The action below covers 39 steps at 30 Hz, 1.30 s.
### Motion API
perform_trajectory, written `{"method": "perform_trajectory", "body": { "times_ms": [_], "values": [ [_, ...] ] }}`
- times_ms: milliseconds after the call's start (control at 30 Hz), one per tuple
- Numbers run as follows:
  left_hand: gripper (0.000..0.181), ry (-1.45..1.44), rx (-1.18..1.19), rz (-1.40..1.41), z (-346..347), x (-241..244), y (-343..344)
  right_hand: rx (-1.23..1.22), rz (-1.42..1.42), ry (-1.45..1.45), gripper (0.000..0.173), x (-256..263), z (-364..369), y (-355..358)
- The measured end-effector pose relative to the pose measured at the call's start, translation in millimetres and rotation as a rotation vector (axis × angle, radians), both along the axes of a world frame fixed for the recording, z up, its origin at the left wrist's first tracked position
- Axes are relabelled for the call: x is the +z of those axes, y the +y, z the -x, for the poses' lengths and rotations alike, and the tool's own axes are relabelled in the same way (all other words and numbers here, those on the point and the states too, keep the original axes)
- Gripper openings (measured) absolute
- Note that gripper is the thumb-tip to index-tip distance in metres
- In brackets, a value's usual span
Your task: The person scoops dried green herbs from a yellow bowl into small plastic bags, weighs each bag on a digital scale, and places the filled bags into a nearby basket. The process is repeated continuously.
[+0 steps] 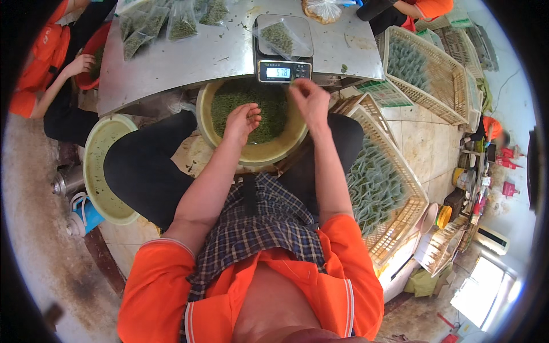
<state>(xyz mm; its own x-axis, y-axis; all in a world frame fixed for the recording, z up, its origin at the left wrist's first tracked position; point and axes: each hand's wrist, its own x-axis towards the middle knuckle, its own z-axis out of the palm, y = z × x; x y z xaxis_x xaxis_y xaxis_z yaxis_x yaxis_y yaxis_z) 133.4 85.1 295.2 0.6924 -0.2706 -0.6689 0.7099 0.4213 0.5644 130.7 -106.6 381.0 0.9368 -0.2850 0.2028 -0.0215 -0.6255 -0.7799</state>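
Note:
My left hand [243, 122], fingers curled and apart with nothing seen in them, is over a large yellowish basin [257, 157] of small green buds or peppercorns [253, 107]. Above the basin's right side is my right hand [309, 103], slightly blurred, its thumb and forefinger pinched together on what looks like a small green bit. Just beyond, at the metal table's edge, stands a digital scale [285, 72] with a lit display. A clear plastic bag of green buds [278, 37] lies on its pan. More filled bags [182, 26] lie on the table at the upper left.
The metal table [184, 64] spans the front. At right are plastic crates [396, 236] of filled bags, with another crate [446, 96] beyond. A pale green basin [103, 171] stands left. A co-worker's hand [80, 65] is at a red basin [92, 47]; other people sit farther right.

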Motion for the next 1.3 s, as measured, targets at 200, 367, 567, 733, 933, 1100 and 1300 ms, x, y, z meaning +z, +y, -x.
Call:
{"method": "perform_trajectory", "body": {
  "times_ms": [200,367,567,733,933,1100,1300],
  "values": [
    [0.027,0.172,0.004,0.196,5,7,-11,0.225,-0.025,0.295,0.027,-11,45,43],
    [0.027,0.042,-0.014,0.074,3,-6,-3,0.055,-0.091,0.189,0.024,-10,40,32],
    [0.023,-0.007,0.019,0.030,-1,-5,-4,-0.107,-0.073,0.049,0.021,3,23,7],
    [0.022,-0.025,-0.005,-0.001,3,-7,-5,-0.084,0.103,-0.035,0.027,11,-16,-1],
    [0.022,-0.019,-0.029,-0.015,2,-3,-6,0.007,0.233,0.131,0.029,9,-69,-11],
    [0.021,-0.025,-0.027,-0.023,2,-1,-7,-0.061,-0.048,0.075,0.022,-1,-61,-19],
    [0.019,-0.016,-0.035,-0.037,4,-3,-9,-0.211,-0.418,-0.132,0.012,15,-38,-8]
  ]
}}
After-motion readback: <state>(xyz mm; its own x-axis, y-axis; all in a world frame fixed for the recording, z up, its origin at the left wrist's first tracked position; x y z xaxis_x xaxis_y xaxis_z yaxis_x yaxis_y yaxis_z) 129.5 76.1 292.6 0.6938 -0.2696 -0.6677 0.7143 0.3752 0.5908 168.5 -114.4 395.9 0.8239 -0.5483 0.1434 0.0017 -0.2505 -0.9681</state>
